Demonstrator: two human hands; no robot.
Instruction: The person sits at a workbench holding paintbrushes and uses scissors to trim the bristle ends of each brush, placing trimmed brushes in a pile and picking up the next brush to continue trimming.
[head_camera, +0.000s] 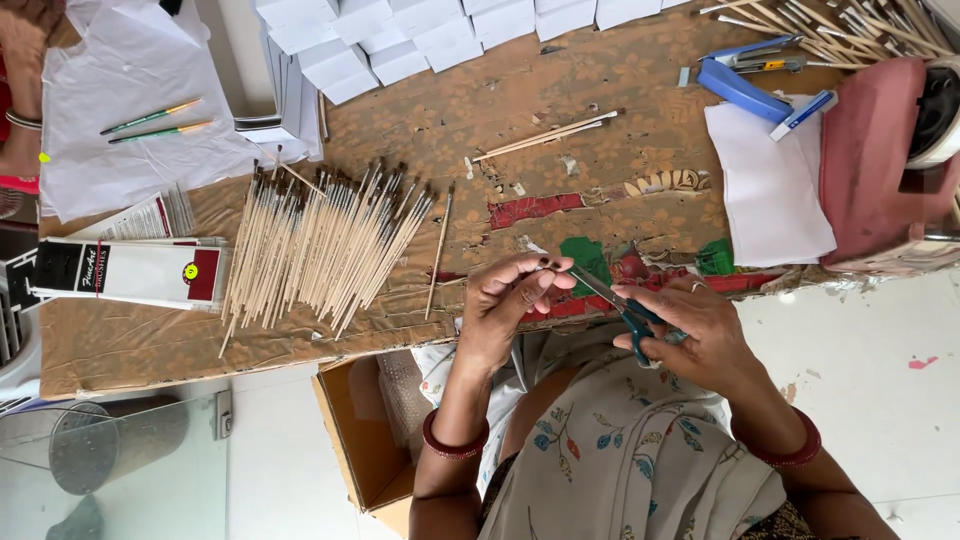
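At the worktop (600, 90) edge we are pinching a light, brittle brush tip (547, 265) in the left hand (510, 300), the right hand (690, 335) gripping blue-handled scissors (625, 312) and trimming gently.

Head camera, looking steeply down, close above table (600, 90)

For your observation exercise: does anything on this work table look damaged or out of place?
Yes. The patterned table covering is torn and peeling near the front edge, showing red and green patches. One brush lies apart from the brush pile.
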